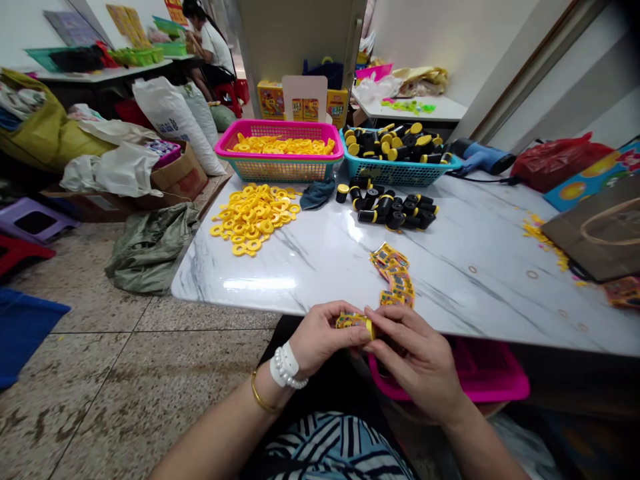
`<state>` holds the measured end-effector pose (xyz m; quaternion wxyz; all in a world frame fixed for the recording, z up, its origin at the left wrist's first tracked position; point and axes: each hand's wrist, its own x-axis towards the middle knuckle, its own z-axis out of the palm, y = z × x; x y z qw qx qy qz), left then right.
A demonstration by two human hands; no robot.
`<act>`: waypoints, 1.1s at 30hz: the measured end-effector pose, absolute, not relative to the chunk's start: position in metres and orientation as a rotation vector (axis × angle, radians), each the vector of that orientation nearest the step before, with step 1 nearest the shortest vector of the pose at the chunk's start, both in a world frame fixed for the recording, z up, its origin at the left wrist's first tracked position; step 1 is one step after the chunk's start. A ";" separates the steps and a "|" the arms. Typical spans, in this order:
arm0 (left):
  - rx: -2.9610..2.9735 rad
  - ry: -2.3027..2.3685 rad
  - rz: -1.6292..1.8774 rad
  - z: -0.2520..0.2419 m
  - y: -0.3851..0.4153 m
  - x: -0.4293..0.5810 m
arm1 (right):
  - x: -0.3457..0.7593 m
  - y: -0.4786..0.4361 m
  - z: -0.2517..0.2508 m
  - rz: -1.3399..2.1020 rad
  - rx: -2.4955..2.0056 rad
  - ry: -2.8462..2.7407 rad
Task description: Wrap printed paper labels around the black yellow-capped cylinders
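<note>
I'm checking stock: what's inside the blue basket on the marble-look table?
The blue basket holds a heap of black cylinders, many with yellow ends. Anything beneath the top layer, and the basket's floor, cannot be seen.

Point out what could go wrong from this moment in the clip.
The small yellow-printed piece pinched between the left hand and right hand is held past the table edge, so a slip could drop it towards the pink basket. The loose printed cards lie near the hands and could get knocked. The black cylinders might roll on the smooth marble table.
</note>
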<state>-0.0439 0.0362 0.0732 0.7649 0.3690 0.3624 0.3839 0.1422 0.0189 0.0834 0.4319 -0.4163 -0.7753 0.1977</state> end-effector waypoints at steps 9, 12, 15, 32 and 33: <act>1.104 0.889 0.842 0.085 0.019 -0.050 | 0.155 0.000 0.075 0.581 -1.047 -1.823; 1.431 0.921 0.891 0.088 0.014 -0.047 | 0.148 -0.011 0.069 0.952 -1.148 -1.526; 1.441 0.918 0.826 0.078 0.013 -0.044 | 0.142 -0.019 0.058 1.318 -1.230 -1.186; 0.416 0.654 0.543 0.027 -0.003 0.005 | 0.166 -0.042 0.032 1.077 -1.136 -1.329; 0.416 0.634 0.531 0.024 -0.003 0.011 | 0.170 -0.044 0.032 1.013 -1.154 -1.352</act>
